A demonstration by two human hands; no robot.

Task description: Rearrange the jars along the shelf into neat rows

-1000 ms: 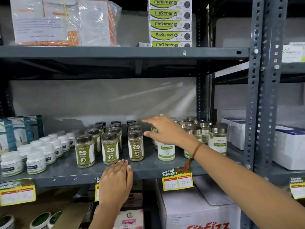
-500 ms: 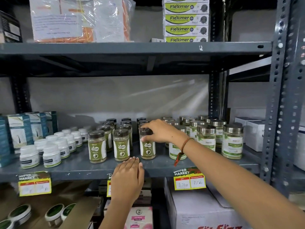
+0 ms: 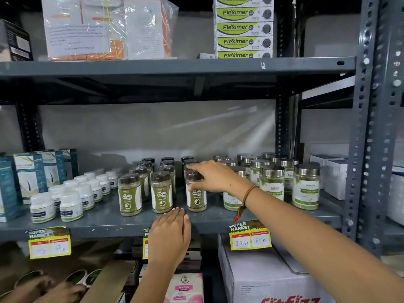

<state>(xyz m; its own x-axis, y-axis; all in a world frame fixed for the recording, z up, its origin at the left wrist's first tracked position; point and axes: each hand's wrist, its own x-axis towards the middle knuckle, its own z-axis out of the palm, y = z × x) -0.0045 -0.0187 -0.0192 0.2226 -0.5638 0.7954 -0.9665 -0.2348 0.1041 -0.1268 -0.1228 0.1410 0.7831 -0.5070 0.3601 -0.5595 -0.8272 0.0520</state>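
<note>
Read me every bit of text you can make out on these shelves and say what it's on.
"Fleximer": green boxes, top shelf.
"GASKA": brown-lidded jars.
"Moringa Leaves": steel-lidded jars.
"SUPER MARKET", "170 rs", "85 rs": right price tag.
"65": left price tag.
"FitFizz", cut off: carton below.
Wrapped papers, white bottles, teal boxes: unreadable.

Middle shelf (image 3: 109, 224), left to right: boxes, small tubs, jars, bigger jars.

Boxes (image 3: 30, 173) are stood at the far left, with small tubs (image 3: 72, 204) lined up just beside them, running front to back. Three rows of jars (image 3: 130, 194) are set in the middle, and bigger jars (image 3: 306, 186) are grouped to their right. The front jar of the right-hand row (image 3: 196, 197) is gripped at the lid by the right hand (image 3: 215, 177). The left hand (image 3: 169, 235) is laid flat on the shelf edge, in front of the middle row. Price tags (image 3: 250, 236) are hung below the edge.
</note>
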